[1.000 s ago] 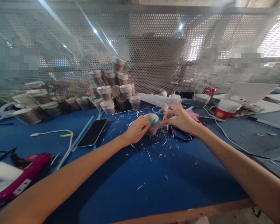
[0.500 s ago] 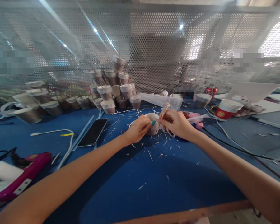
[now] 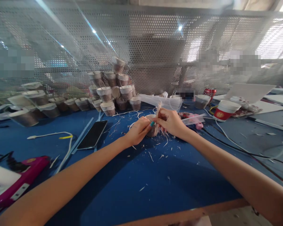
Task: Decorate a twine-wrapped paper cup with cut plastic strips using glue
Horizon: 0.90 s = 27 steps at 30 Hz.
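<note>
A small greyish cup (image 3: 152,133) stands on the blue table, partly hidden behind both hands. My left hand (image 3: 138,130) is closed at the cup's left side, thumb and fingers pressed together on its rim. A small teal spot (image 3: 152,124) shows at the fingertips; I cannot tell what it is. My right hand (image 3: 169,121) pinches a pale bundle of stringy strands (image 3: 159,108) against the cup's right side. The bundle sticks up above the fingers, and loose ends hang below them.
Several similar cups (image 3: 108,108) are stacked at the back. A phone (image 3: 93,135) and a magenta tool (image 3: 25,175) lie on the left. Clear plastic strips (image 3: 193,119), a red-and-white paper cup (image 3: 224,110) and cables (image 3: 228,149) are on the right. Fibre scraps litter the table.
My right hand has moved left, closer to my left hand. The strand bundle now stands more upright beside the cup. The view has turned slightly right.
</note>
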### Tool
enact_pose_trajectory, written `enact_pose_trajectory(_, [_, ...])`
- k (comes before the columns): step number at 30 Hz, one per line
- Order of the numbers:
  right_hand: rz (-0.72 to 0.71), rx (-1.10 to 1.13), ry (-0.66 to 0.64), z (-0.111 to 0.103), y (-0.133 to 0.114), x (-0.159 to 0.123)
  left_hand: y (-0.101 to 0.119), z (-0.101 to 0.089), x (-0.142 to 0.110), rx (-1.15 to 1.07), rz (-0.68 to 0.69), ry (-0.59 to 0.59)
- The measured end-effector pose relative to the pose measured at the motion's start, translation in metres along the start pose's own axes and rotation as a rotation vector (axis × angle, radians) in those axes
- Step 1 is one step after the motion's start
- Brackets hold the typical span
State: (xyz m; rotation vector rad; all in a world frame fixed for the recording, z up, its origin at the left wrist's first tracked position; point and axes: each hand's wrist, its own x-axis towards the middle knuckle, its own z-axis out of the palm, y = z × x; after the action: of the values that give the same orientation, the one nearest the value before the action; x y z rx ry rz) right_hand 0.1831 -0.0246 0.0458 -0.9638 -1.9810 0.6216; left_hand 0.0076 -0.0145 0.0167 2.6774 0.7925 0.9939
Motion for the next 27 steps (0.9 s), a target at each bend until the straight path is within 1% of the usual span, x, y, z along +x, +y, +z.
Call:
enact_pose_trajectory(3, [0.001, 0.048, -0.021, 0.0, 0.0, 0.0, 0.0, -0.002, -0.004, -0.07, 0.019, 0.029])
enact_pose_trajectory(7, [0.02, 0.101, -0.039, 0.0, -0.001, 0.0, -0.007, -0.002, -0.01, -0.159, 0.066, 0.056])
enact_pose_trajectory(11, [0.05, 0.115, -0.045, 0.0, -0.003, -0.001, -0.015, 0.0, -0.012, -0.105, 0.099, 0.009])
enact_pose_trajectory(14, [0.063, 0.125, -0.059, -0.001, -0.002, 0.0, -0.017, 0.001, -0.011, -0.049, 0.076, -0.011])
enact_pose_trajectory(17, [0.051, 0.118, -0.063, -0.001, -0.002, 0.0, -0.019, 0.002, -0.01, -0.044, 0.063, -0.015])
enact_pose_trajectory(21, [0.017, 0.07, -0.024, 0.0, 0.0, 0.001, -0.022, 0.003, -0.009, -0.111, 0.074, -0.045])
enact_pose_trajectory(27, [-0.036, 0.008, 0.062, 0.006, 0.0, 0.0, -0.016, 0.006, -0.008, -0.13, 0.041, -0.04])
